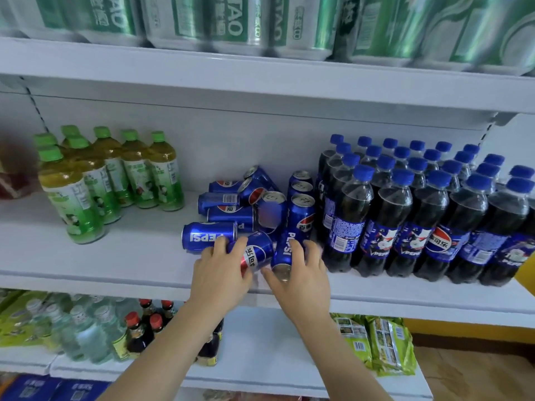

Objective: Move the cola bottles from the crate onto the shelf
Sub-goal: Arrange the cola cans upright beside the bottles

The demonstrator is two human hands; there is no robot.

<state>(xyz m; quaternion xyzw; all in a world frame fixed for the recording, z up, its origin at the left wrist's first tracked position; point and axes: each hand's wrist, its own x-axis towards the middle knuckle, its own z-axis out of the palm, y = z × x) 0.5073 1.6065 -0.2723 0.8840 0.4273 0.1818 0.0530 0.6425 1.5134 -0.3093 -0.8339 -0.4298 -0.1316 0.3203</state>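
Note:
Rows of dark cola bottles [411, 221] with blue caps stand upright on the right part of the white middle shelf [115, 256]. Left of them lies a jumble of blue cola cans [231, 209], some upright, most on their sides. My left hand [220, 273] grips a tilted can [257, 253] near the shelf's front edge. My right hand [301, 273] curls round another tilted can [285, 250] right beside it. No crate is in view.
Green tea bottles [110, 175] stand at the shelf's left. Green beer can packs [231, 21] fill the shelf above. Below are clear water bottles [86, 328], dark sauce bottles [144, 325] and green snack packs [388, 342]. A yellow object [525, 273] pokes in at the right edge.

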